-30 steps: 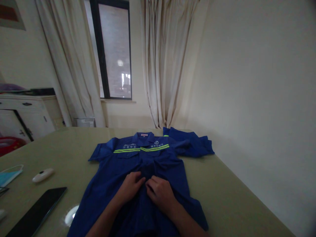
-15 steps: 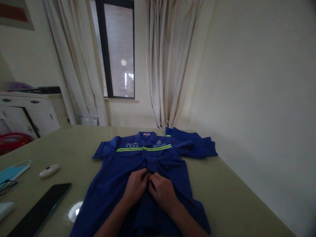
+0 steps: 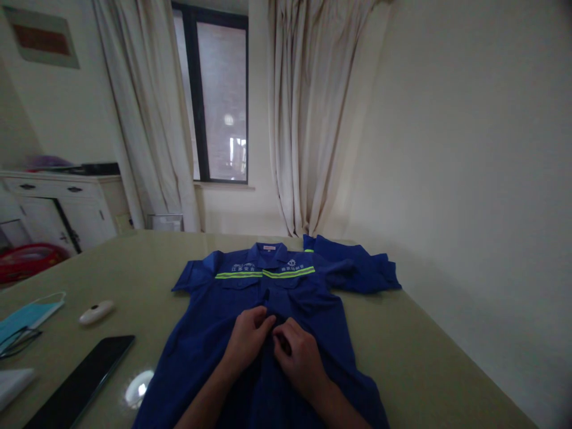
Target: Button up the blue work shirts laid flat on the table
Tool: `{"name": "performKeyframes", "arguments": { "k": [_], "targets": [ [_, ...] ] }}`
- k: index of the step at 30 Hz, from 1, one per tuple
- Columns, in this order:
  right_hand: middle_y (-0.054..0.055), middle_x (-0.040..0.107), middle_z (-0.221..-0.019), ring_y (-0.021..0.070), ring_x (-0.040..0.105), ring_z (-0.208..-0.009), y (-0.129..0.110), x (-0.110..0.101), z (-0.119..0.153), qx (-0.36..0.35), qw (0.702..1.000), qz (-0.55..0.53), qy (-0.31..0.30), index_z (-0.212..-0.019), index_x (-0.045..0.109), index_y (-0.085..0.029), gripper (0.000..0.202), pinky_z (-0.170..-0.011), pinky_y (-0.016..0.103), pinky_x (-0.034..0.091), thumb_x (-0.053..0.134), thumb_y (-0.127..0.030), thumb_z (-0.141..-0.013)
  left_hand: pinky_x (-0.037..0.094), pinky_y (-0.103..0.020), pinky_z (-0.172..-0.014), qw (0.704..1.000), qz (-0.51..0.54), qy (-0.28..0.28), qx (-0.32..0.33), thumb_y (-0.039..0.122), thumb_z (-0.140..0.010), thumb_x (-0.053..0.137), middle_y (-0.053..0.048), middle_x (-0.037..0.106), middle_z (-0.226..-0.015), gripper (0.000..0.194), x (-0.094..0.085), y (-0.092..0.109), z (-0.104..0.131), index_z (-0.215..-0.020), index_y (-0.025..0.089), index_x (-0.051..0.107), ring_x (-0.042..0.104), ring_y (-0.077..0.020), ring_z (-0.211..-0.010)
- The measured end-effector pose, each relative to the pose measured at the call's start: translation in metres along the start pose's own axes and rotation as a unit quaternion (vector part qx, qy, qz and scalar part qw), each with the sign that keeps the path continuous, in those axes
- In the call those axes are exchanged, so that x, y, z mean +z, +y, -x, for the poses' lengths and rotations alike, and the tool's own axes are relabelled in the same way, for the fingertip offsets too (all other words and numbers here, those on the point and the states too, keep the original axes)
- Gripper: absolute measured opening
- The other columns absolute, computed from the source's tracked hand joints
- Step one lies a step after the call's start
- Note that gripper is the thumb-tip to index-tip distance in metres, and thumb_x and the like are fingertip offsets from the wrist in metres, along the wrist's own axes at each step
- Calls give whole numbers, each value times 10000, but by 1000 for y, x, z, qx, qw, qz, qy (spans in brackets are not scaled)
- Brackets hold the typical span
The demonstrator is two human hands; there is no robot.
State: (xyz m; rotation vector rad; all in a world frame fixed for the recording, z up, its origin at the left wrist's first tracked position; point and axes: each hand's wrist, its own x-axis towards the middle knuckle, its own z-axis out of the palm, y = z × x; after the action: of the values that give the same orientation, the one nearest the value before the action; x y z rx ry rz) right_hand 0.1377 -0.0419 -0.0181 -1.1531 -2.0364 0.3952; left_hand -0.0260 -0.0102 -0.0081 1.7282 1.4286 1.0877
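Observation:
A blue short-sleeved work shirt (image 3: 205, 333) lies face up on the table, its collar at the far end. Yellow-green reflective stripes and white lettering cross its chest. My left hand (image 3: 250, 333) pinches the shirt's front edge near the middle, fingers closed on the raised cloth. Close beside it, my right hand (image 3: 298, 351) has its thumb and fingers curled together at the same front opening. Any button between the fingertips is hidden. Another folded blue garment (image 3: 357, 262) with a bit of yellow-green stripe lies behind the shirt's right sleeve.
On the table (image 3: 147, 268) at left are a black phone (image 3: 84, 381), a small white oval object (image 3: 97, 312), a blue face mask (image 3: 31, 316), dark-framed glasses (image 3: 20, 342) and a white object (image 3: 13, 384). A wall (image 3: 469, 208) borders the table's right side.
My right hand has drawn slightly away from the left, its fingers more curled. The raised cloth between the hands has dropped a little. The camera view has shifted slightly.

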Motion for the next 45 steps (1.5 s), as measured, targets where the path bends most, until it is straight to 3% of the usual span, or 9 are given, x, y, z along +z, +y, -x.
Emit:
{"name": "performKeyframes", "arguments": {
  "k": [9,16,26,29,32,35,37,42,45],
  "targets": [
    [-39,552,-699,126,541,-651,-2,-13,-6,57,995,-81,-18,-796,675,-195,114,-622,225,387,606,-109,-826,316,-251,-580,1000,-3,4,15,411,-869,563,44,495,-604,315,3,13,7,-638,220,469,471,-141,-614],
    [-16,617,-764,133,588,-689,0,-6,0,59,995,-82,-28,-836,702,-198,114,-646,231,405,619,-123,-857,292,-245,-560,994,35,-105,-4,445,-838,574,73,392,-614,330,-6,3,1,-644,223,427,398,-119,-596],
    [-13,617,-745,141,593,-678,-3,3,0,95,995,-7,35,-776,632,-204,132,-640,231,409,614,-106,-861,332,-238,-576,995,72,-61,-3,500,-852,573,68,425,-628,364,3,7,2,-663,215,451,452,-124,-625],
    [-21,604,-731,138,574,-659,-3,-2,-2,93,994,-7,56,-782,599,-211,117,-626,234,404,614,-148,-880,414,-241,-629,991,110,-73,-2,546,-846,567,35,544,-708,363,1,11,2,-740,200,534,539,-150,-708],
    [-32,593,-705,129,550,-636,-2,-15,-5,94,992,-80,37,-798,608,-208,114,-598,226,399,632,-248,-902,483,-265,-604,985,87,-126,-74,592,-829,572,-28,657,-873,426,-8,5,7,-949,185,604,622,-196,-785],
    [-42,597,-675,120,541,-621,-3,-32,-8,111,981,-158,-15,-812,636,-202,166,-583,216,402,655,-336,-907,482,-280,-507,950,39,-273,-146,587,-822,588,-7,646,-705,429,-16,-6,14,-955,179,600,629,-196,-605],
    [-46,610,-679,117,547,-627,-5,-41,-7,108,975,-185,-64,-823,656,-201,171,-584,212,404,676,-353,-898,489,-295,-509,937,32,-321,-136,544,-835,573,13,625,-627,373,-16,-11,14,-926,183,598,619,-192,-536],
    [-41,657,-802,123,592,-683,-12,-46,1,52,969,-145,-192,-899,690,-229,156,-601,202,424,778,-330,-818,530,-368,-800,995,-2,-94,-40,453,-867,465,-90,731,-898,329,-6,-14,-1,-832,183,649,678,-256,-878],
    [-26,671,-894,146,622,-762,-17,-34,7,19,981,-40,-186,-933,672,-244,229,-661,221,436,810,-364,-795,500,-390,-907,997,-6,-51,-54,451,-866,462,-115,748,-1033,365,-3,-15,-5,-957,177,686,668,-280,-1002]
  ]
}}
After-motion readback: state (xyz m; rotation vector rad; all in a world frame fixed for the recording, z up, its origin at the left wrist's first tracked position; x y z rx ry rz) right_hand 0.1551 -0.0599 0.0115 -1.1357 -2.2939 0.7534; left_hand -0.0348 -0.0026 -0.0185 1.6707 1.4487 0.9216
